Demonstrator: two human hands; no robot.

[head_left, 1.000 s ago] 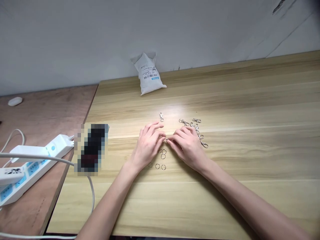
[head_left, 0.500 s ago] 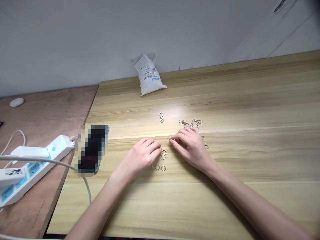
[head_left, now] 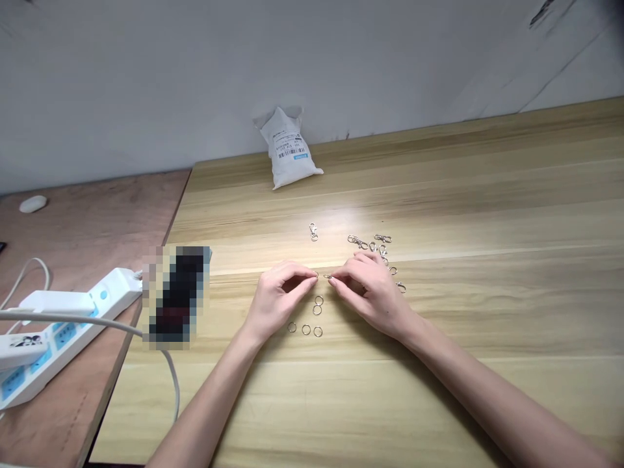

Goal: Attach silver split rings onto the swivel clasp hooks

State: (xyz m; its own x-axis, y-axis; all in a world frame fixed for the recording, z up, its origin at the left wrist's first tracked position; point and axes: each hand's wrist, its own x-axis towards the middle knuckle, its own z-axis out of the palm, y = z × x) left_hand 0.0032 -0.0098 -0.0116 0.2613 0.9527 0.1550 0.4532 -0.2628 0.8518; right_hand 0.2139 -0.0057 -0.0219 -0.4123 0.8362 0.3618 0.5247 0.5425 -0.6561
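My left hand (head_left: 275,300) hovers low over a light wooden table (head_left: 439,195), thumb and forefinger pinched on a small metal ring (head_left: 316,275). Just to its right, my right hand (head_left: 369,292) pinches a small silver clasp (head_left: 327,277), whose tip nearly meets the ring. Several loose split rings (head_left: 312,318) lie on the table below and between the hands. A cluster of silver lobster clasps (head_left: 377,246) lies just beyond my right hand, partly hidden by it. One single clasp (head_left: 313,231) lies apart, farther back.
A small white pouch with a barcode label (head_left: 288,148) leans against the wall at the back. A blurred dark object (head_left: 176,296) sits at the table's left edge. White power strips (head_left: 53,325) with cables lie on the lower brown table on the left, with a small white object (head_left: 32,203) far back.
My left hand dropped to the loose rings, then rose again with a ring pinched and came back toward my right hand. My right hand stayed in place holding the clasp.
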